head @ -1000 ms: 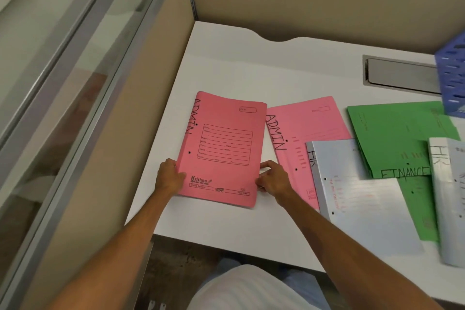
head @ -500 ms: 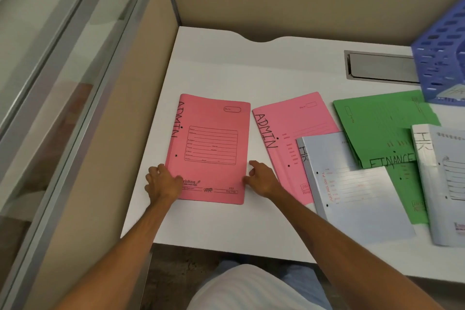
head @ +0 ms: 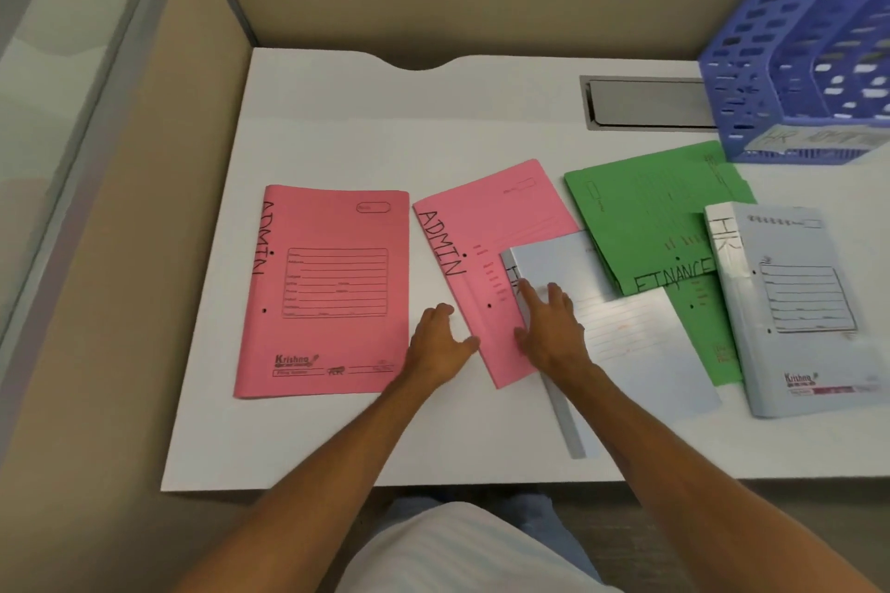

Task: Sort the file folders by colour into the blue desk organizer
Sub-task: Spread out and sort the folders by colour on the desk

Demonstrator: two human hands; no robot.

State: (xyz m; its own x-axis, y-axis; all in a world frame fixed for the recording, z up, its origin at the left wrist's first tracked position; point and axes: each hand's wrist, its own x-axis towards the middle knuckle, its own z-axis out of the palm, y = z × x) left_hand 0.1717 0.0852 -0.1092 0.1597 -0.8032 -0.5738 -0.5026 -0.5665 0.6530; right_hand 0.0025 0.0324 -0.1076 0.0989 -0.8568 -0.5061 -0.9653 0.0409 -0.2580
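A pink ADMIN folder (head: 327, 289) lies flat at the left of the white desk (head: 433, 130). A second pink ADMIN folder (head: 486, 246) lies askew beside it, partly under a white HR folder (head: 631, 342). Green FINANCE folders (head: 645, 226) and another white HR folder (head: 794, 303) lie to the right. The blue desk organizer (head: 799, 63) stands at the back right. My left hand (head: 440, 347) rests at the second pink folder's left edge, fingers spread. My right hand (head: 549, 327) lies flat, fingers apart, across that pink folder and the white folder's spine.
Beige partition walls close the desk at the back and left, with a glass panel (head: 62, 87) further left. A grey metal cable hatch (head: 645, 104) is set into the desk behind the folders. The desk's front edge runs just above my lap.
Both hands have left the first pink folder and moved right to the second pink folder. The view has swung right, so more of the organizer shows.
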